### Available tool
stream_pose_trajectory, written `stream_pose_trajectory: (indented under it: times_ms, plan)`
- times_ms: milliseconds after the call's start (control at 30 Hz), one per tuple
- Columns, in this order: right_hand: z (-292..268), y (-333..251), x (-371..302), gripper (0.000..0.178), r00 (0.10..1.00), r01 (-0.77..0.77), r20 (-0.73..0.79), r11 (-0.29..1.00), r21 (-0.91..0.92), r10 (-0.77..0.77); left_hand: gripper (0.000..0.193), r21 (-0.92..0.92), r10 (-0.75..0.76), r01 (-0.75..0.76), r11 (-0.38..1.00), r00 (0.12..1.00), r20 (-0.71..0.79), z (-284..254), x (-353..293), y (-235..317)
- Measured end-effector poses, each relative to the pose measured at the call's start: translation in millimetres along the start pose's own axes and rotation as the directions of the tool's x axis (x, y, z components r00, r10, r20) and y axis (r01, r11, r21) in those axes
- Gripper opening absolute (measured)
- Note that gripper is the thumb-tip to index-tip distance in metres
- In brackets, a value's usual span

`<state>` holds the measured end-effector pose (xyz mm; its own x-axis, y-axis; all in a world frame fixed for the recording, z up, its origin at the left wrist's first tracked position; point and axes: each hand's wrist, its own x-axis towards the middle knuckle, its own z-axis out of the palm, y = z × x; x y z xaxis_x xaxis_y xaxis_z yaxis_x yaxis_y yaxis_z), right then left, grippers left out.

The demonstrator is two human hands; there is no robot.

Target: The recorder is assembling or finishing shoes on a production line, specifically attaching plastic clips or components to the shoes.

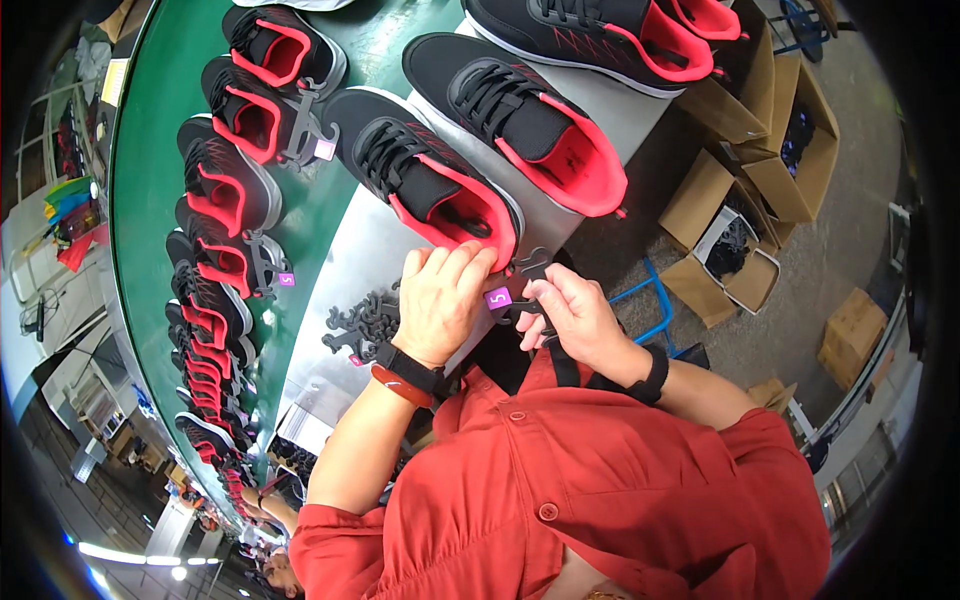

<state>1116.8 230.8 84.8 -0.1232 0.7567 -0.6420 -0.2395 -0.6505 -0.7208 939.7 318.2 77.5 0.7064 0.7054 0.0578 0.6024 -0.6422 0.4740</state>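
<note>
My left hand (442, 300) is closed on the heel of a black shoe (385, 150) with a bright red lining and black laces. The shoe lies on a pale metal work surface (325, 300), its toe pointing away from me. Close beside that heel, my right hand (575, 315) grips a dark plastic shoe hanger (535, 262). A small purple tag (497, 298) sits on the hanger between my two hands. To the left of my left wrist is a heap of similar dark hangers (365, 322). Part of the held hanger is hidden by my fingers.
More black-and-red shoes (510, 110) lie at the far right of the surface. Along the left, a green conveyor belt (150, 130) carries a row of shoes, some with hangers. Open cardboard boxes (690, 285) and a blue metal frame (655, 290) stand right. A co-worker's arm (272, 508) shows lower left.
</note>
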Motion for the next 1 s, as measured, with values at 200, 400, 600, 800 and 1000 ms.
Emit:
stream_pose_trajectory:
  times_ms: [200,400,600,800,1000]
  plan:
    - [3,4,2,0.024,1.000,0.016,0.019,0.998,0.063,-0.017,0.034,-0.010,0.003,-0.003,1.000,1.000,-0.015,0,5,-1]
    - [3,15,5,0.024,0.999,0.027,0.038,0.992,0.123,-0.032,0.032,-0.013,0.083,-0.083,0.996,0.996,0.019,1,13,-10]
    - [-29,-25,34,0.025,0.910,0.128,0.400,0.843,-0.522,0.110,0.030,0.096,0.156,-0.174,0.980,0.973,0.172,-4,17,-15]
    - [-49,-64,32,0.035,0.887,0.452,0.412,0.569,-0.687,-0.208,0.059,-0.009,-0.100,0.105,0.994,0.968,0.229,-7,32,30]
    - [-138,-125,36,0.044,0.745,0.563,0.539,-0.062,-0.824,-0.393,0.051,0.040,-0.266,0.266,0.963,0.918,0.293,-12,44,41]
